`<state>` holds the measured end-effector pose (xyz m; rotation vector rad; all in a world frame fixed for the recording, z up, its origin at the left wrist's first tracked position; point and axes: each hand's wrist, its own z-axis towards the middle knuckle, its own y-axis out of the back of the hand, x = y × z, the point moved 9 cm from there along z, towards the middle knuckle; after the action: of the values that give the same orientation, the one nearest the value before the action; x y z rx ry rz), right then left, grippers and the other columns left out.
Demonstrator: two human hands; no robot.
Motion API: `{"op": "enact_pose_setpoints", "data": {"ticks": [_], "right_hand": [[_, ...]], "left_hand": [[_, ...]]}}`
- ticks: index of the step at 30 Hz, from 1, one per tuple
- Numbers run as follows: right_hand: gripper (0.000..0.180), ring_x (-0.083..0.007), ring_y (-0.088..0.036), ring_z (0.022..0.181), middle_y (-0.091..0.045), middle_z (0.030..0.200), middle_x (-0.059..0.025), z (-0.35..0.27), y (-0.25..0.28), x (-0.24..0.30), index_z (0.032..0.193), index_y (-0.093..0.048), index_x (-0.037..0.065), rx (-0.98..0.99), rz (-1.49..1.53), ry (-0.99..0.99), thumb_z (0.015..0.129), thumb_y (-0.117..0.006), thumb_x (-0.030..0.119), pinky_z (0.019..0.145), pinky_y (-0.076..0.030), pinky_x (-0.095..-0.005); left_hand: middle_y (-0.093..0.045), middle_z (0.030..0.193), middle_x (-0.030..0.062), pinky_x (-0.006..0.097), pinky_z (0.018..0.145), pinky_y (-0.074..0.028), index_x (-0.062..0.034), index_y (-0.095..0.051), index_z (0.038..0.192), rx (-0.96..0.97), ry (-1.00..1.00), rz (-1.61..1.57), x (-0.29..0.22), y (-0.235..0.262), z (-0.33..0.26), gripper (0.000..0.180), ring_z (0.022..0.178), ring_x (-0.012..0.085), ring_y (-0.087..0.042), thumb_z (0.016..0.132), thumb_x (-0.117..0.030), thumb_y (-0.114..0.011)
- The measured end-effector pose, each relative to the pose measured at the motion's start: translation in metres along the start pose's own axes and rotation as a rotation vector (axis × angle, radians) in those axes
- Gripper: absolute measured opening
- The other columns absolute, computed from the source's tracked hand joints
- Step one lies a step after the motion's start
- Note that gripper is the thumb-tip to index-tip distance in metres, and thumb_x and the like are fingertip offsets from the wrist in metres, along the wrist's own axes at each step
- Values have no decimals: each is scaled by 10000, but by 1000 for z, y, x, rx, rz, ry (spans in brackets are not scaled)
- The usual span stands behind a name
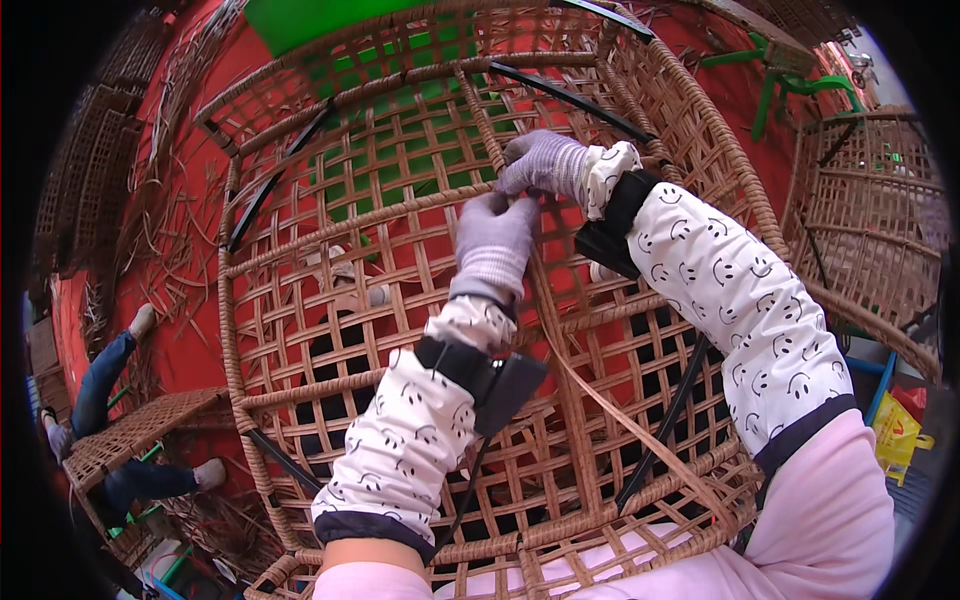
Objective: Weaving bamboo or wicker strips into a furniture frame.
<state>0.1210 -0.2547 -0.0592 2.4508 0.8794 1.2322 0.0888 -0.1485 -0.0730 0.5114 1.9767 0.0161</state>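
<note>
A large open-weave wicker frame [400,215] of brown cane, with wrapped bars and raised sides, fills the middle of the view in front of me. My left hand [492,240] and my right hand [543,165], both in lilac-grey knit gloves, meet at a crossing of its wrapped bars. Their fingers are closed in a pinch; the fingertips are partly hidden. From between them a long loose cane strip [620,408] trails across the weave to the lower right. Black straps or rods [665,425] brace the frame's corners.
Cane scraps [180,265] litter the red floor at the left. A co-worker's legs [105,375] show there beside a smaller wicker piece [150,425]. Another woven piece [870,200] stands at the right, near a green stool [790,85]. A yellow bag [897,435] lies lower right.
</note>
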Motion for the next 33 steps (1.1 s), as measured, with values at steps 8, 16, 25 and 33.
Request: {"op": "enact_pose_setpoints", "data": {"ticks": [8, 16, 25, 33], "right_hand": [[383, -175, -535, 669, -573, 749, -74, -3, 1, -5, 915, -559, -5, 11, 107, 56, 609, -662, 202, 611, -433, -281], [223, -157, -578, 658, -588, 728, -59, -54, 47, -20, 927, -568, 46, -584, 107, 196, 748, -554, 179, 581, -465, -273], [285, -129, -468, 373, -560, 580, -67, -40, -36, -39, 848, -557, 56, 129, 787, -180, 824, -461, 323, 342, -420, -266], [205, -83, -418, 367, -561, 610, -24, -35, -23, -42, 861, -576, 54, 48, 535, -275, 786, -522, 237, 341, -395, -235]], "left_hand": [[-576, 770, 70, 240, 626, -420, 36, -539, 910, 12, -18, -380, -6, -9, -2, 300, 727, 124, -535, 661, -101, -636], [-485, 598, 1, 248, 455, -380, -37, -518, 883, 287, 169, -756, 16, -27, 11, 157, 483, 112, -441, 727, -34, -531], [-513, 646, 35, 238, 427, -396, -13, -487, 924, 471, 128, -819, 11, -38, 10, 199, 479, 129, -464, 725, -21, -502], [-543, 731, 52, 238, 456, -411, 20, -491, 953, 526, 47, -902, 4, -41, 16, 265, 568, 141, -508, 688, 7, -510]]}}
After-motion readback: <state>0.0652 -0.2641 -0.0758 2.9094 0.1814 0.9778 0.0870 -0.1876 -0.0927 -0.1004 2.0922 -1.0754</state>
